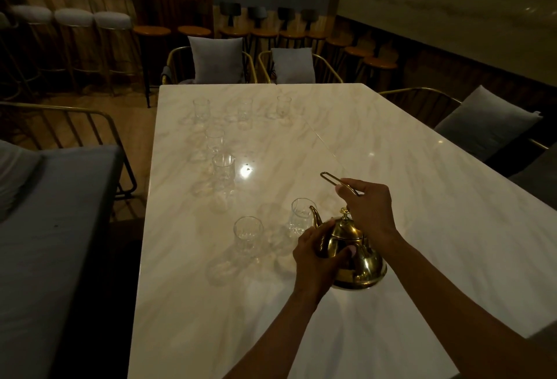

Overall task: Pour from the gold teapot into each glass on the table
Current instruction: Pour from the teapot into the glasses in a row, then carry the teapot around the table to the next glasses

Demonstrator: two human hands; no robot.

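Both hands hold the gold teapot [352,253]: left fingers [346,253] curl round its body, right fingers [346,190] pinch the handle [333,179]. Tipping fast risks overshooting the glass [301,216] just beyond.

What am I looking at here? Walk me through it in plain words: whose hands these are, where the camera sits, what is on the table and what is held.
There is no machine here. A person wears one wide-angle camera on the head, looking forward and down, so the two arms entering from below are theirs.

The right hand grips the thin wire handle of the gold teapot. The left hand curls round the teapot's body near the spout.

On the marble table stand seven clear glasses: two close to the teapot, the near glass and the glass by the spout, and five farther off. Whether any holds liquid is too dim to tell.

Chairs with grey cushions stand around the table.
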